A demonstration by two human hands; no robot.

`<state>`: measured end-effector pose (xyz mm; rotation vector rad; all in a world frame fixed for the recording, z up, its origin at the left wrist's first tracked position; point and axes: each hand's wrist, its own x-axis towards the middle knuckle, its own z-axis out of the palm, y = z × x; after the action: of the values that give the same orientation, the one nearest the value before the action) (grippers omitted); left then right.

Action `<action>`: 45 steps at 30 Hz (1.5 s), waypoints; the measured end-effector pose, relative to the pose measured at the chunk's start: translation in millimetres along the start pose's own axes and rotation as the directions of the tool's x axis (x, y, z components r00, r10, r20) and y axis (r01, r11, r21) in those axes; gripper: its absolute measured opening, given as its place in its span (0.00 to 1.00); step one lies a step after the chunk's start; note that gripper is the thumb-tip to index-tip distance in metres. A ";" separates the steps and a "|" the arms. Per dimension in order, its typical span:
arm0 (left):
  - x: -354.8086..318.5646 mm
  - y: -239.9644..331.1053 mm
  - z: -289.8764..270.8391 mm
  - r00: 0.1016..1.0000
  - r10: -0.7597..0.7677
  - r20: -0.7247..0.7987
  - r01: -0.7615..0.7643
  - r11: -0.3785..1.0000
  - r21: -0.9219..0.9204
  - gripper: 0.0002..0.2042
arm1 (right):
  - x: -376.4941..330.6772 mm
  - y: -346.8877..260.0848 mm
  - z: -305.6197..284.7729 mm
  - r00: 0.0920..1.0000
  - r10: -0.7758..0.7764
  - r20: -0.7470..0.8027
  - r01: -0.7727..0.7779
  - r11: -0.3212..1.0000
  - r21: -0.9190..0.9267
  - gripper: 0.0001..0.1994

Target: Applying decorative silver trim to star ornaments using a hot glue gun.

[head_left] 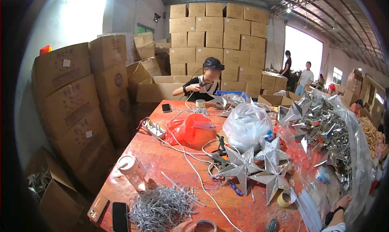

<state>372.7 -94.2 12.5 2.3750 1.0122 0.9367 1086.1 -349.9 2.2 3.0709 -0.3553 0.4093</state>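
left hand (pixel 184 226) at the lower edge on a tape roll (pixel 205 225) on the table (pixel 170 161), fingers seemingly curled on its rim, mostly cut off | right hand (pixel 343 200) reaching into the clear bag of silver stars (pixel 336 130), fingers' state cannot be told | tinsel pile (pixel 160 207) just left of roll

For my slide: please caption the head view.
Left hand beside tape roll; silver stars on cluttered orange table.

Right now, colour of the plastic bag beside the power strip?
Red, translucent plastic bag; head view shows it best.
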 end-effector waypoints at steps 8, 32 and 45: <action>-3.4 0.8 -3.2 0.998 -0.036 0.055 0.038 0.999 -0.026 0.40 | 36.5 5.0 -16.9 0.770 -0.636 -0.040 0.634 0.758 0.154 0.13; 4.8 -6.9 -1.0 0.997 -0.071 0.010 0.061 0.756 -0.652 0.28 | -484.2 -47.9 -196.8 -0.433 -0.666 -0.607 0.792 -0.602 0.096 0.23; -10.7 -22.7 -16.8 0.903 -0.403 0.150 0.373 0.561 -0.739 0.17 | -445.8 -48.3 -267.4 -0.444 -0.626 -0.641 0.355 -0.780 0.516 0.20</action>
<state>344.3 -85.6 6.7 1.3542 0.8624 0.9704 609.9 -190.1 144.2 1.6639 3.4334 -0.2993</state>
